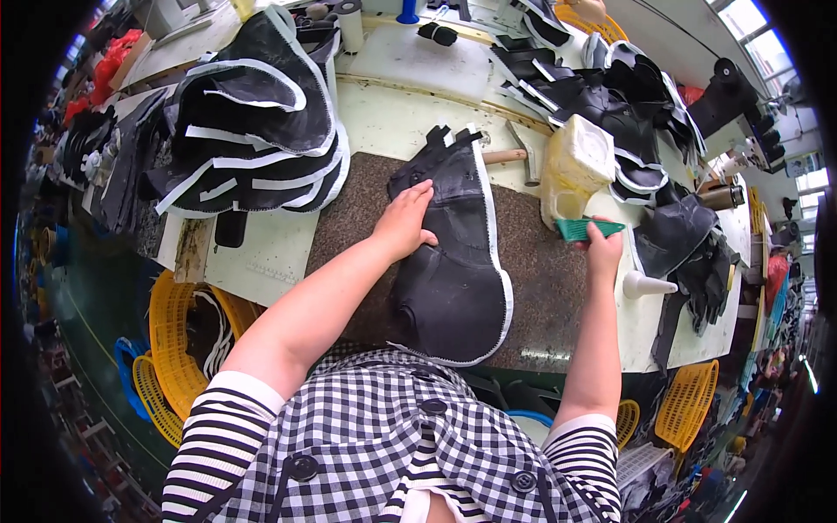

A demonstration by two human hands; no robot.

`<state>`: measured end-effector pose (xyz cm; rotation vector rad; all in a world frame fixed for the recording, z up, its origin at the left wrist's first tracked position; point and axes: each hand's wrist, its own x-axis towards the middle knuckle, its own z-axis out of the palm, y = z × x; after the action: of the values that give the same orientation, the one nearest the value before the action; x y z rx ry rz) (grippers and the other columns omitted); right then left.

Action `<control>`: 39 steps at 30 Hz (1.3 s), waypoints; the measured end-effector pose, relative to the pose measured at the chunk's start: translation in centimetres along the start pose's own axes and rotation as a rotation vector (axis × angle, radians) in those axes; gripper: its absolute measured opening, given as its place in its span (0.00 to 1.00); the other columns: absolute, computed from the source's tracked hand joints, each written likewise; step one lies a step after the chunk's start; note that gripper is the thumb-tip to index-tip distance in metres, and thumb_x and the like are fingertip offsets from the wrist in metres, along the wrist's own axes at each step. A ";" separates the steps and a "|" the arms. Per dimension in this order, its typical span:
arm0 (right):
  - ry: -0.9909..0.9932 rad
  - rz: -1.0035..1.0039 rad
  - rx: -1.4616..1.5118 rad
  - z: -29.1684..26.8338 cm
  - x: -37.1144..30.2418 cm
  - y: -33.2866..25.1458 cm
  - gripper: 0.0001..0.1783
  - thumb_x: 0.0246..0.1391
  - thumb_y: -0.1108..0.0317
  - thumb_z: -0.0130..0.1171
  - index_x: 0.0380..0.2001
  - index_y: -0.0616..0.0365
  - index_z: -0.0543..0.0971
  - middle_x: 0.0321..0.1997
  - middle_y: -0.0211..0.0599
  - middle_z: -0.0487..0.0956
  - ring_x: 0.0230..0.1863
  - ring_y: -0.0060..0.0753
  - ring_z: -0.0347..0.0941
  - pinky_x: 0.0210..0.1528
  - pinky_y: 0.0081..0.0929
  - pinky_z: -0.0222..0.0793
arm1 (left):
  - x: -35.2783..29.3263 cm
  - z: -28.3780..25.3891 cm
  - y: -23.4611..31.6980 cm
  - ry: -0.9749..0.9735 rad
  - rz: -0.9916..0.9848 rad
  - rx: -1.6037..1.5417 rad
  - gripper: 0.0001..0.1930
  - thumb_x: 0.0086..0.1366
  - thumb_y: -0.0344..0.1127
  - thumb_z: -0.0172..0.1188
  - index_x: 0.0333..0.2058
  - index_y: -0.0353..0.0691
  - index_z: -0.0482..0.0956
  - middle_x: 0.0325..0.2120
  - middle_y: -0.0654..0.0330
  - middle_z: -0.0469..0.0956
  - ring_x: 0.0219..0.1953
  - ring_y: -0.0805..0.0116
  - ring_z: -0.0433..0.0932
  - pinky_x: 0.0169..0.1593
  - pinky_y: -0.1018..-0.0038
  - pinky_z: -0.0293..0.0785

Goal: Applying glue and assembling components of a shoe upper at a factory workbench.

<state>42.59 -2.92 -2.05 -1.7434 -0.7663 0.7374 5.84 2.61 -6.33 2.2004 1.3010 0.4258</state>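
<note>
A black leather-like piece point(449, 292) with a white-edged right side lies on a speckled brown board point(545, 288) before me. My left hand point(405, 222) rests on its upper left part, fingers stretched out and flat. To the right, my right hand point(603, 251) pinches a green flat scraper point(586, 229). The scraper is at the lower front of a yellowed, translucent plastic container point(565, 179); whether its edge dips inside, I cannot tell. Just behind the black piece lies a hammer point(520, 153) with a wooden handle.
Black pieces with white edging point(261, 131) are stacked at the left, and more black pieces point(602, 96) lie at the back right. A white cone-shaped nozzle point(647, 285) lies right of my right hand. Yellow baskets point(170, 340) stand below the table's left edge.
</note>
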 end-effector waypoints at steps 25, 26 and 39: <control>-0.522 -0.253 -0.274 9.8 -6.1 0.0 0.06 0.54 0.78 0.57 0.36 0.58 0.76 0.28 0.37 0.79 0.30 0.27 0.76 0.35 0.24 0.70 | 0.4 -0.3 0.1 -0.071 -0.013 0.053 0.47 0.45 0.40 0.73 0.62 0.32 0.60 0.66 0.55 0.55 0.67 0.56 0.55 0.68 0.66 0.55; -0.549 -0.239 -0.286 8.8 -6.6 -0.2 0.06 0.54 0.77 0.58 0.36 0.58 0.77 0.30 0.36 0.79 0.32 0.26 0.75 0.37 0.23 0.70 | 0.5 -0.2 -0.1 -0.069 -0.007 0.052 0.47 0.45 0.40 0.73 0.62 0.32 0.60 0.66 0.55 0.55 0.67 0.56 0.55 0.68 0.66 0.55; 0.139 -0.440 -0.324 1.4 0.3 -0.5 0.12 0.53 0.67 0.64 0.42 0.54 0.80 0.31 0.35 0.82 0.32 0.26 0.77 0.38 0.24 0.71 | -9.7 -2.8 8.7 -0.310 0.105 0.202 0.34 0.51 0.49 0.69 0.56 0.44 0.71 0.59 0.51 0.64 0.66 0.48 0.55 0.65 0.49 0.51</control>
<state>41.57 -1.81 -1.93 -1.7961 -1.1712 0.1987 5.83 -8.39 1.11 2.3925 1.1039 -0.0136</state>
